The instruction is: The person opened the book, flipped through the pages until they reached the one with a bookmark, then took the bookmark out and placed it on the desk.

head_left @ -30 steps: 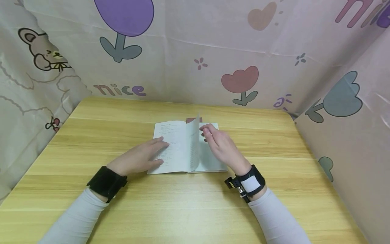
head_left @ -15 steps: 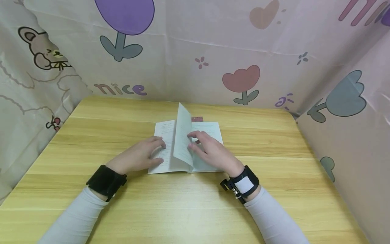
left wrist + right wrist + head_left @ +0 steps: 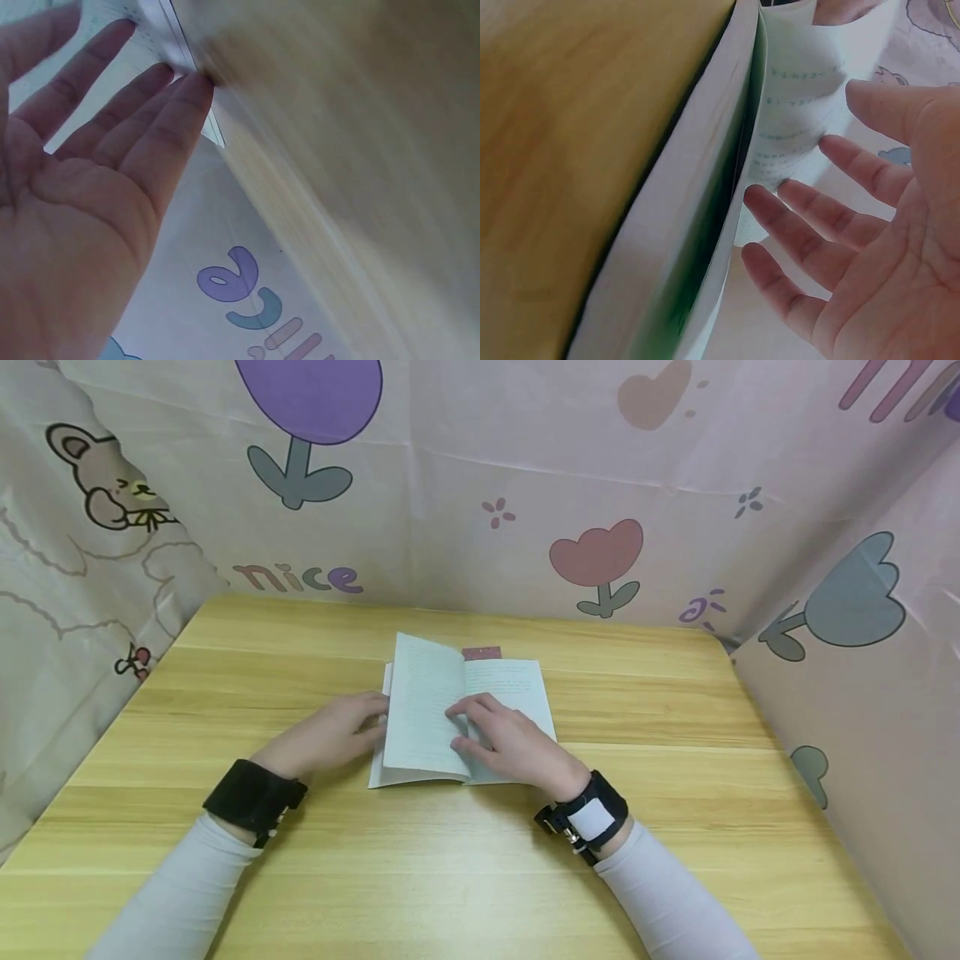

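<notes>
An open book [image 3: 512,675] with printed pages lies on the table. One lifted leaf [image 3: 422,706] leans over its left half, its outer edge raised. At the left edge is my left hand [image 3: 322,737], its fingertips partly hidden behind that leaf; the left wrist view has its extended fingers [image 3: 176,112] at the book's edge. My right hand [image 3: 525,750] is over the right page, fingertips near the fold and the base of the leaf. Spread, gently bent fingers [image 3: 802,232] show beside the curved page [image 3: 795,97] in the right wrist view, pinching nothing.
A dark red strip [image 3: 482,653] sticks out behind the book's top edge. The wooden table [image 3: 450,877] is bounded by a patterned cloth [image 3: 450,485] at the back and sides. Each wrist wears a black band [image 3: 251,802].
The leaf has swung from right to left, from upright near the fold to over the left page. My right hand followed it leftward; my left hand drew back slightly to the left.
</notes>
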A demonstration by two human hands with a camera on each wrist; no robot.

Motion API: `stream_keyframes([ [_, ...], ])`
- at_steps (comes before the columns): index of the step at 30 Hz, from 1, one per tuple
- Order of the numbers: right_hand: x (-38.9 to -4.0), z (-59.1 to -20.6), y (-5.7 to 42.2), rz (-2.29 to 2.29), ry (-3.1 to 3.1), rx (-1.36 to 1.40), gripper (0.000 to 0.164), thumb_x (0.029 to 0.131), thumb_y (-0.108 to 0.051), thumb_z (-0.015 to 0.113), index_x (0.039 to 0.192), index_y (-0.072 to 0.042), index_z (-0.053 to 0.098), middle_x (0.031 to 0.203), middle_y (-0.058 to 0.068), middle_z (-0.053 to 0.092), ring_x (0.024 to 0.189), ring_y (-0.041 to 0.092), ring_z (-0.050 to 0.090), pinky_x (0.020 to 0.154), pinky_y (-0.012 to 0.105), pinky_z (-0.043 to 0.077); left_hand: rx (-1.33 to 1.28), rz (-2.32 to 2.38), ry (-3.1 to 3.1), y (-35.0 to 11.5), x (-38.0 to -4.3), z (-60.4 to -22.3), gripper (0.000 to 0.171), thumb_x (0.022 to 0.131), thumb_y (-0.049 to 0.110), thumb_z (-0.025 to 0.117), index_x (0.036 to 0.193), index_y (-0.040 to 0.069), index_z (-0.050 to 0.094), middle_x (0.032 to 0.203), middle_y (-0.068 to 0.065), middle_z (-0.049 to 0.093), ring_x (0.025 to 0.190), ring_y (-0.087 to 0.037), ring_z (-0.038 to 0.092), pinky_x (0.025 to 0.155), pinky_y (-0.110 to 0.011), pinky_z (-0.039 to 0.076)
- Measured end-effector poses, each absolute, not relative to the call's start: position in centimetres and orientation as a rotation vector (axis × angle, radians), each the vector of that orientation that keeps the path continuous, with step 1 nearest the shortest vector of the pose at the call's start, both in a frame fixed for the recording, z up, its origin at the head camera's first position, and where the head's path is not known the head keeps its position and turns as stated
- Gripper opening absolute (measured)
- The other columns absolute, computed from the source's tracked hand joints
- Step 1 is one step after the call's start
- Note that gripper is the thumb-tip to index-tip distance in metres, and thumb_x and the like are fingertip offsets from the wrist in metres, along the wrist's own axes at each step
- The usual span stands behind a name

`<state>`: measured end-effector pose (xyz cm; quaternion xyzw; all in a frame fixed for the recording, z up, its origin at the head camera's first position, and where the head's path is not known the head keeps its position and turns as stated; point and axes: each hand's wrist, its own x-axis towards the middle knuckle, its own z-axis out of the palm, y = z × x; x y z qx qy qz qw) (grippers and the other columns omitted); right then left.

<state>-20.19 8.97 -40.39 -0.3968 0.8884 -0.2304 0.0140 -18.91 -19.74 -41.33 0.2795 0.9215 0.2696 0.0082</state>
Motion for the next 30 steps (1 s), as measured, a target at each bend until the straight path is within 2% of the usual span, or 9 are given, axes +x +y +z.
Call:
stream_keyframes([
  [4, -20.06, -40.5, 8.8, -0.671, 2.761, -1.259, 0.04, 0.096, -0.035, 0.058, 0.131, -0.016, 0.056, 0.135, 0.004, 0.047, 0.094, 0.012, 0.055, 0.082, 0.026, 0.046, 0.781, 0.948, 2.83, -19.95, -19.09, -41.33, 0.038, 0.106, 0.028, 0.038, 0.132, 0.007, 0.056, 0.123, -0.008, 0.06, 0.112, -0.021, 0.055, 0.094, -0.043, 0.044],
  [7, -20.01, -40.62, 8.7, -0.651, 2.75, -1.265, 0.041, 0.096, -0.035, 0.058, 0.132, -0.015, 0.056, 0.137, 0.005, 0.046, 0.094, 0.012, 0.054, 0.081, 0.026, 0.046, 0.689, 1.033, 2.77, -20.07, -19.03, -41.18, 0.053, 0.107, 0.037, 0.028, 0.143, 0.003, 0.045, 0.136, -0.012, 0.052, 0.125, -0.026, 0.045, 0.1, -0.047, 0.037],
  [9, -20.0, -40.7, 8.66, -0.644, 2.745, -1.269, 0.041, 0.096, -0.035, 0.058, 0.132, -0.015, 0.055, 0.138, 0.007, 0.045, 0.093, 0.012, 0.054, 0.082, 0.027, 0.046, 0.655, 1.066, 2.738, -20.15, -18.98, -41.08, 0.058, 0.106, 0.042, 0.025, 0.146, 0.003, 0.041, 0.14, -0.012, 0.047, 0.129, -0.027, 0.041, 0.102, -0.048, 0.034],
  [11, -19.99, -40.77, 8.62, -0.637, 2.743, -1.273, 0.041, 0.096, -0.035, 0.058, 0.132, -0.015, 0.056, 0.14, 0.008, 0.044, 0.093, 0.012, 0.055, 0.083, 0.029, 0.046, 0.661, 1.069, 2.732, -20.18, -19.0, -41.02, 0.058, 0.106, 0.043, 0.026, 0.145, 0.003, 0.042, 0.139, -0.011, 0.049, 0.127, -0.026, 0.043, 0.102, -0.048, 0.035],
  [17, -20.05, -40.93, 8.45, -0.586, 2.753, -1.29, 0.042, 0.096, -0.037, 0.058, 0.132, -0.016, 0.057, 0.14, 0.009, 0.044, 0.111, 0.017, 0.052, 0.092, 0.034, 0.045, 0.727, 1.054, 2.755, -20.24, -19.19, -41.15, 0.047, 0.104, 0.039, 0.041, 0.139, 0.009, 0.05, 0.122, -0.004, 0.062, 0.11, -0.019, 0.057, 0.092, -0.044, 0.046],
  [21, -20.09, -40.88, 8.46, -0.56, 2.756, -1.27, 0.042, 0.096, -0.038, 0.058, 0.132, -0.017, 0.058, 0.141, 0.008, 0.045, 0.118, 0.018, 0.05, 0.094, 0.036, 0.043, 0.704, 1.041, 2.785, -20.39, -19.3, -41.28, 0.036, 0.101, 0.035, 0.048, 0.129, 0.013, 0.057, 0.11, 0.001, 0.065, 0.096, -0.015, 0.059, 0.083, -0.039, 0.05],
  [26, -20.3, -40.85, 8.81, -0.593, 2.735, -1.231, 0.041, 0.096, -0.037, 0.058, 0.131, -0.016, 0.058, 0.14, 0.008, 0.043, 0.105, 0.014, 0.054, 0.088, 0.031, 0.046, 0.655, 1.014, 2.806, -20.35, -19.38, -41.24, 0.023, 0.1, 0.028, 0.053, 0.117, 0.015, 0.061, 0.098, 0.002, 0.065, 0.085, -0.015, 0.059, 0.076, -0.036, 0.051],
  [30, -20.45, -40.81, 9.05, -0.601, 2.741, -1.201, 0.041, 0.095, -0.037, 0.06, 0.13, -0.017, 0.058, 0.139, 0.007, 0.043, 0.098, 0.012, 0.056, 0.085, 0.027, 0.046, 0.637, 0.991, 2.814, -20.32, -19.42, -41.17, 0.01, 0.098, 0.025, 0.056, 0.098, 0.015, 0.06, 0.081, 0.001, 0.061, 0.07, -0.017, 0.054, 0.063, -0.032, 0.048],
])
